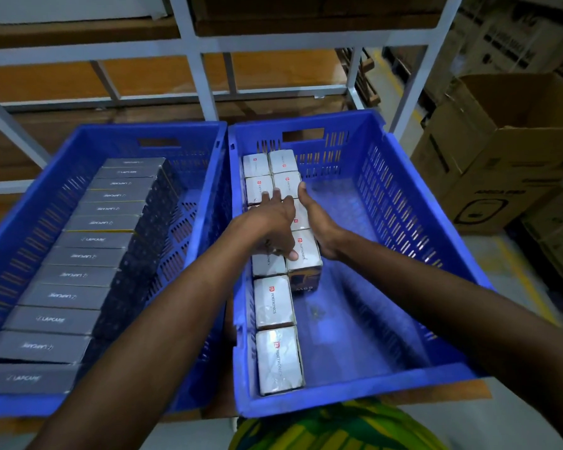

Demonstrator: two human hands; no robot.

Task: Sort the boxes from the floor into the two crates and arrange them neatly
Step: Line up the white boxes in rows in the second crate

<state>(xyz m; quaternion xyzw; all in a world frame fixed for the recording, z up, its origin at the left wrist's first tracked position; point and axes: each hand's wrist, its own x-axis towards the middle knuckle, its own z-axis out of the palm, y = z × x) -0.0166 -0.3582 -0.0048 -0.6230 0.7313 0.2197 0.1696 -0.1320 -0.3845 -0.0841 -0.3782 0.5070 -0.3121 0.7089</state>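
White boxes (273, 302): stood in two columns against right crate's (413, 190) left wall.
Left hand (270, 222): lay flat, fingers spread on box tops; gripped nothing.
Right hand (319, 219): straight fingers pushed column's side.
Handling: probably light, stiff, slick; take opposite sides.

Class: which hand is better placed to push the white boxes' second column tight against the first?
The right hand: it lies along the white boxes' open side, while the left hand rests on top.
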